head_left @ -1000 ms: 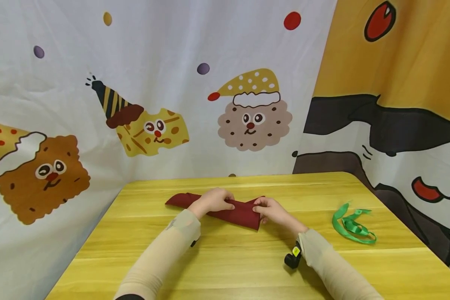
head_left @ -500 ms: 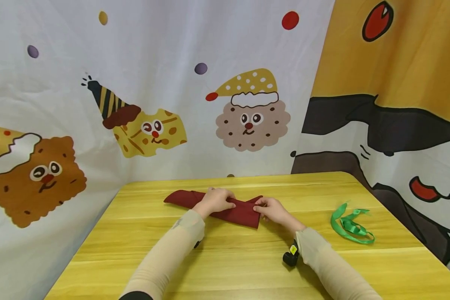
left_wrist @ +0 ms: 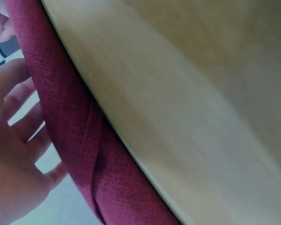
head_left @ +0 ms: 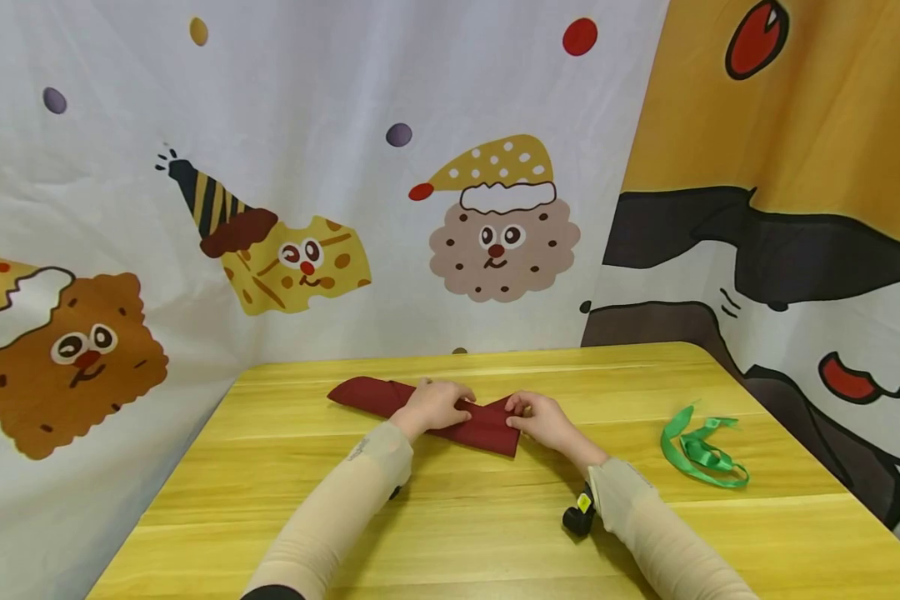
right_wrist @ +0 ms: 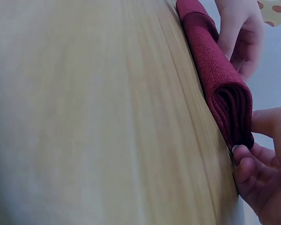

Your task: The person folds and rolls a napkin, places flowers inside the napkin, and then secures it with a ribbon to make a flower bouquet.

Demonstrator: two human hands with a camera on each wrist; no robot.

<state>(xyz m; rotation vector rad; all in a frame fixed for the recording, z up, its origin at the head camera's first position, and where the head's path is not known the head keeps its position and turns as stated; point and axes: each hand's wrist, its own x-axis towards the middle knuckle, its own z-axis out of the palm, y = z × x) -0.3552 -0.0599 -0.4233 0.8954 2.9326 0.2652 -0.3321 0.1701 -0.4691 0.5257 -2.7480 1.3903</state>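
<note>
A dark red cloth napkin, folded into a long, layered strip, lies slantwise across the table. My left hand holds it near the middle, thumb on the near side and fingers over the far side. In the left wrist view the spread fingers of that hand lie along the cloth's edge. At the napkin's right end, my right hand grips the folded edge near a raised corner. The right wrist view shows the stacked folds of the napkin, with the right thumb and curled fingertips touching its end.
A loose green ribbon lies curled on the right of the yellow wooden table. Behind the table hangs a white curtain printed with cartoon biscuits and cheese.
The left hand has slid slightly right along the napkin. The right hand's fingers have shifted a little at the end of the cloth. The head view has turned slightly.
</note>
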